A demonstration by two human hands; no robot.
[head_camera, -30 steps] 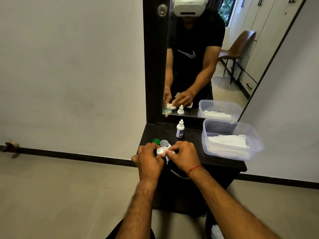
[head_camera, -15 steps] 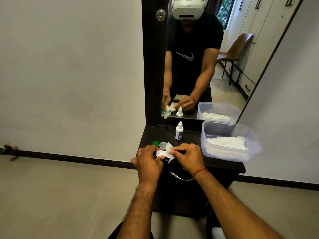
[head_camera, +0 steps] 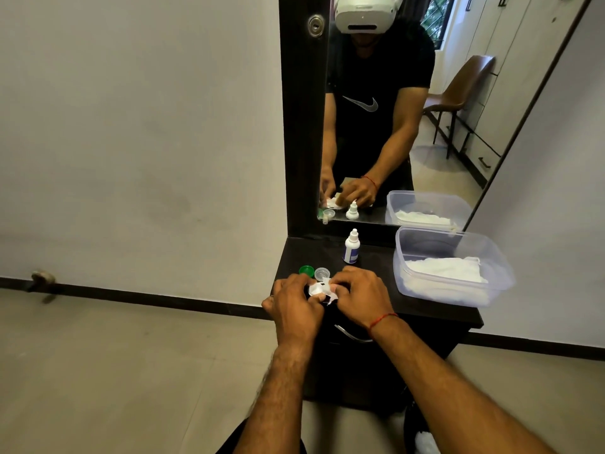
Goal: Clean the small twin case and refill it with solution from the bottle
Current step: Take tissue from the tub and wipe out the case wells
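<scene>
At 12 o'clock we face a dark dresser (head_camera: 376, 260) with a tall mirror (head_camera: 438, 172). A pale wall (head_camera: 131, 126) fills 10 o'clock, with beige floor (head_camera: 114, 371) at 8. The mirror shows a brown chair (head_camera: 465, 83).

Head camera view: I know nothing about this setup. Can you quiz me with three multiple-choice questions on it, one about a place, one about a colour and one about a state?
1. Where is the bottle?
A. On the floor
B. On the dark table, near its back edge
C. On a chair seat

2. What colour is the leftmost loose cap?
A. Red
B. Blue
C. Green

3. What is happening to the twin case?
A. The left hand holds it while the right hand pinches a tissue against it
B. It sits closed and untouched
C. It is being filled from the bottle

Answers: 1 B, it stands upright towards the back of the tabletop. 2 C, the cap beside the clear cap is green. 3 A, both hands curl round the white case and tissue.
</scene>
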